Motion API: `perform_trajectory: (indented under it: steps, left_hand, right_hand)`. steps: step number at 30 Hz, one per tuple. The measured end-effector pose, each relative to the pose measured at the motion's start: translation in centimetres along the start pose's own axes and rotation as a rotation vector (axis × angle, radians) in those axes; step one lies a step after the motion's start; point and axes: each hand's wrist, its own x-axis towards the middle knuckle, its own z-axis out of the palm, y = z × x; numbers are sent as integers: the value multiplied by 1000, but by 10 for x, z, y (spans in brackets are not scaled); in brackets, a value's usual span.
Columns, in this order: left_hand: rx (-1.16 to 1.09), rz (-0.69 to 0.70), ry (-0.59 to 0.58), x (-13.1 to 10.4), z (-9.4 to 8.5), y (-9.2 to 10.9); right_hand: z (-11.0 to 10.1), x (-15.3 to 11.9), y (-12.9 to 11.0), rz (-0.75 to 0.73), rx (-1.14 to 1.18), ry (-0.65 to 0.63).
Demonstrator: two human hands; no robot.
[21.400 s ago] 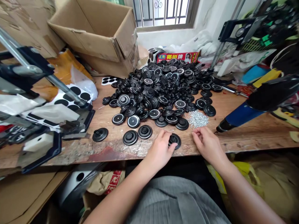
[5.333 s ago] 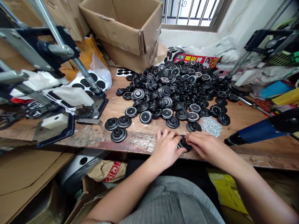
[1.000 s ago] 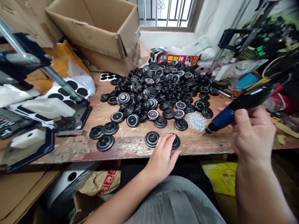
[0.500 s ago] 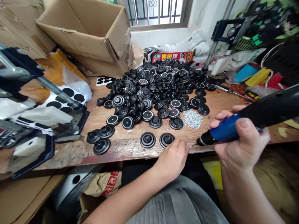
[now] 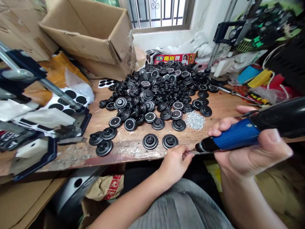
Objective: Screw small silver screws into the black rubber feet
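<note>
My right hand is wrapped round a blue and black electric screwdriver, which lies nearly level and points left. Its thin bit reaches the fingertips of my left hand, just over the table's front edge. Those fingers are pinched; what is between them is too small and hidden to make out. Just beyond my left hand lies a black stepped disc with a raised hub, and a second such disc is to its left. A heap of small silvery screws lies behind the bit.
A large pile of black discs covers the middle of the wooden table. Three more discs lie at the left. Metal stands flank the work area. An open cardboard box stands at the back left; a screwdriver lies at the right.
The electric screwdriver has moved left, and its bit now meets my left fingertips. My right thumb has shifted outward along the tool. My left hand has turned slightly, its pinch now showing.
</note>
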Motion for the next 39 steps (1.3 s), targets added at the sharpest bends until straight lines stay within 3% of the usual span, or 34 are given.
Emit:
perform_trajectory:
  steps: [5, 9, 14, 23, 30, 39]
  left_hand:
    - [39, 87, 75, -4, -2, -6]
    - [123, 119, 37, -6, -3, -9]
    - [218, 125, 0, -7, -4, -7]
    - [291, 153, 7, -9, -6, -6]
    - [245, 206, 18, -9, -7, -12]
    - [205, 172, 16, -9, -11, -13]
  right_hand:
    - [6, 0, -3, -56, -58, 40]
    - [7, -4, -2, -96, -123, 11]
    - [5, -8, -1, -29, -81, -90]
    - [3, -6, -1, -44, -57, -89]
    - [2, -5, -1, -55, -54, -125]
    - [0, -5, 1, -58, -60, -177]
